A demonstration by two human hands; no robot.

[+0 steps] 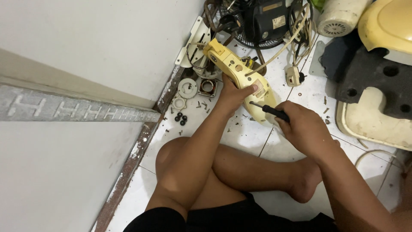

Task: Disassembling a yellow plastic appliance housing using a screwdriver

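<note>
We sit cross-legged on the white tiled floor (240, 133), close to a pale wall on the left. At the far side lies a black fan motor with its grille (262, 21), wires looping off it, and to the right a dark base piece (369, 73) resting on a cream housing (373, 124).

In the middle, our left hand (234, 92) is clamped around a yellow plastic fan casing (240, 73), thumb pressed on its upper face, holding it tilted with its near end low. Our right hand (302, 129) is closed around the black handle of a screwdriver (270, 110), whose shaft points left and meets the casing just below the thumb.

By our judgement we are working a screw in the casing, either seating the tip or turning it. The next move calls for keeping the tip square in the screw head while the left hand steadies the casing against the twist.

Further left, near the wall, lie a white round disc (187, 88), a small copper-wound coil (207, 87), several black rubber feet (180, 118) and loose screws (201, 104).
</note>
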